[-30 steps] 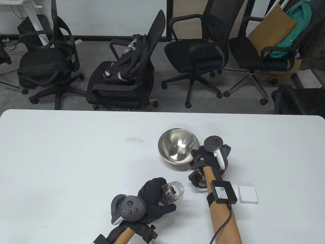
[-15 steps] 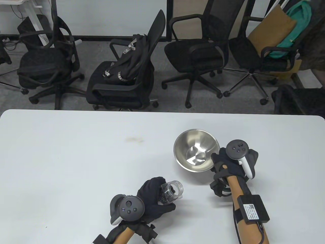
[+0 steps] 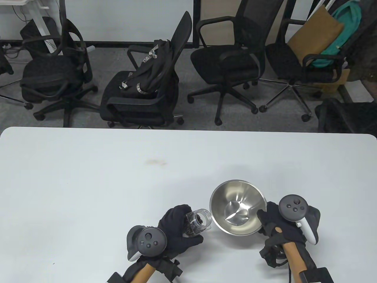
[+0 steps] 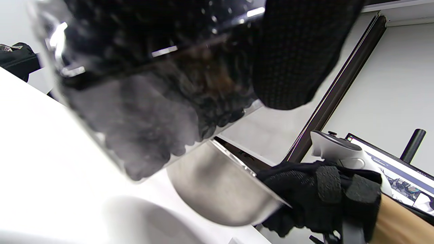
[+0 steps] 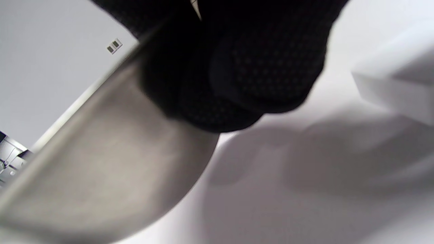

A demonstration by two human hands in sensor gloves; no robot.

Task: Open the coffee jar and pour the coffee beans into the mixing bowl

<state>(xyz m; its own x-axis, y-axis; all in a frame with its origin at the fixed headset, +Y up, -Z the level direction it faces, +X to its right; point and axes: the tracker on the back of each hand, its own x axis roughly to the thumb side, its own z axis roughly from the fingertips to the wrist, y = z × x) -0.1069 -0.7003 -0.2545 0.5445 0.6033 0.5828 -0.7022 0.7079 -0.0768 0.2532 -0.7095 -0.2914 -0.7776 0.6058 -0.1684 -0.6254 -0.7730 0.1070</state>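
Since half a second ago, your right hand (image 3: 279, 225) has carried the mixing bowl (image 3: 237, 207) from mid-table toward the near edge; it is tilted, rim almost touching the mouth of the coffee jar (image 3: 198, 221). Your right fingers (image 4: 298, 200) are clamped on the bowl's right rim, while your left hand (image 3: 176, 233) grips the open jar, beans (image 4: 176, 112) inside, tipped toward the bowl. Bare table (image 3: 88, 177) lies left and beyond.

Table view looks down from above; both close, low wrist views share the bowl (image 4: 220, 189).
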